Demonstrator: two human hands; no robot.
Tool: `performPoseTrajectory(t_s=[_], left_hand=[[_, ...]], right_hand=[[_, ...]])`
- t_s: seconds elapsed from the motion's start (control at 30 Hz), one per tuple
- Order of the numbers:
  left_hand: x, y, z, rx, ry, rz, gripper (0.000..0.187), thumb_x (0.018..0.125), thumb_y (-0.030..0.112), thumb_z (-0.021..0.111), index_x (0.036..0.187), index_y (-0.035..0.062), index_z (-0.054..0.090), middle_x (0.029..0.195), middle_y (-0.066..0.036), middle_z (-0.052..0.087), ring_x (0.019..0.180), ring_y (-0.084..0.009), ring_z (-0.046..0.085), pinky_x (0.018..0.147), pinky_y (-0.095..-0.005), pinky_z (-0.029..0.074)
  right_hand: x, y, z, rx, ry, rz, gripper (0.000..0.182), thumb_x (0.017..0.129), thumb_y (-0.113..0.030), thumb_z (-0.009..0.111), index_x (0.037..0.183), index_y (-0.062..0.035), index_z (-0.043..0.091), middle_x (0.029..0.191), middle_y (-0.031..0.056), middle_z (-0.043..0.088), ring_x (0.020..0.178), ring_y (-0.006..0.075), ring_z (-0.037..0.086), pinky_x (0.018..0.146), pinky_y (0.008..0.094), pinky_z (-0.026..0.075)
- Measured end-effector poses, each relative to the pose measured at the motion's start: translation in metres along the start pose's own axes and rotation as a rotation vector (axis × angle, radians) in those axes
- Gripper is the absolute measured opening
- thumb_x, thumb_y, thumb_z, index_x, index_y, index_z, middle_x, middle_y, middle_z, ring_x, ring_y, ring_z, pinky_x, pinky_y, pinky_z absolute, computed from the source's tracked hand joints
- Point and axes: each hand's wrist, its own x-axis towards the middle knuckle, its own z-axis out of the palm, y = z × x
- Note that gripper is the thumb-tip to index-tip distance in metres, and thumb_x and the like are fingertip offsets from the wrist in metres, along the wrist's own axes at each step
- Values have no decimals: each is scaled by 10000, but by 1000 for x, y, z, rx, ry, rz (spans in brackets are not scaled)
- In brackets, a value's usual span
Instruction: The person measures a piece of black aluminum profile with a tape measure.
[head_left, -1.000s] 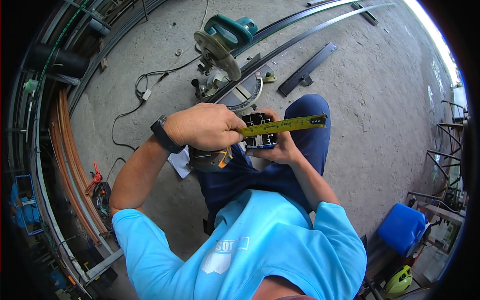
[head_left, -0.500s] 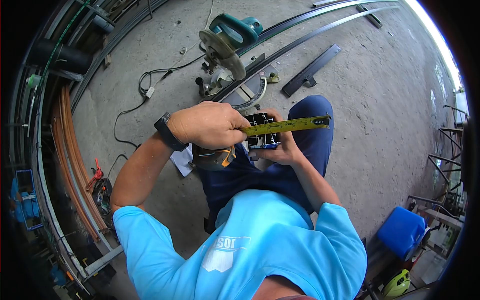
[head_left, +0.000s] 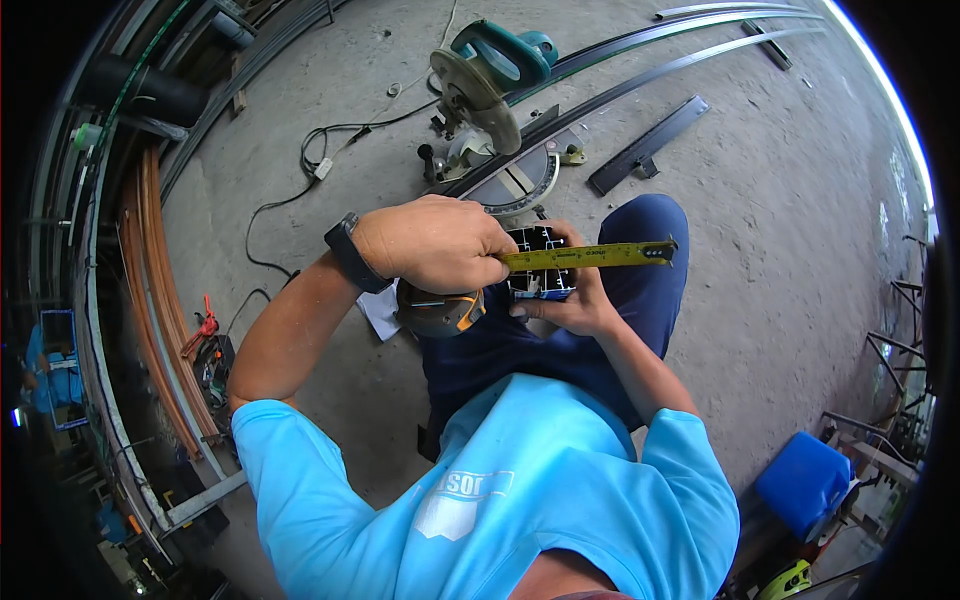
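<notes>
Shirt (head_left: 590, 460) at 6 o'clock bears white print (head_left: 480, 485), upside down and creased; only "sor" seems legible. Toward 9 o'clock from centre, a tape measure (head_left: 425, 312) sits just below the left hand (head_left: 437, 245), whose thumb and fingers pinch its yellow strip (head_left: 610, 254); the tape measure's own support is hidden. The strip points to 3 o'clock across the open end of a dark metal tube (head_left: 538, 283); its inverted lettering appears to read "INGCO". Thin and springy, it probably buckles sideways and is best held flat. Near 2 o'clock, the right hand (head_left: 582, 300) grips the tube around its outside. This thin-walled piece is likely light, stiff and smooth, with sharp cut edges; its outer walls offer the safest hold. Saw (head_left: 490, 85) at 12 o'clock: no brand readable.
</notes>
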Motion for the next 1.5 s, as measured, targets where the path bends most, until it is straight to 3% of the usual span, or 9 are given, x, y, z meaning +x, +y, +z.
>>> performPoseTrajectory(t_s=[0.7,1.17,1.3,1.5], left_hand=[[2,-1,3,-22,3,-21,352,909,254,591,1189,116,755,858,-151,742,799,-336,715,749,-442,549],[2,1,0,9,-1,0,329,908,258,587,1142,102,758,857,-167,729,794,-362,694,737,-459,533],[2,4,-1,30,10,19,332,910,283,565,1097,104,774,828,-181,736,808,-365,721,785,-473,566],[3,3,-1,17,-8,-1,313,908,255,599,1113,79,756,865,-183,727,819,-374,701,753,-463,541]], right_hand=[[1,-3,-1,48,-19,39,990,654,-182,1011,1453,-37,445,1372,64,528,1296,186,541,1104,357,459],[2,-7,-3,-22,-40,0,980,660,-146,1006,1461,-52,448,1362,51,523,1262,165,558,1071,338,479],[1,-2,-3,10,-21,-11,941,664,-153,1004,1446,-42,493,1374,55,506,1250,169,566,1075,342,480],[1,-4,-2,83,-5,28,842,660,-163,1005,1379,-27,589,1396,71,487,1274,197,554,1093,356,467]])
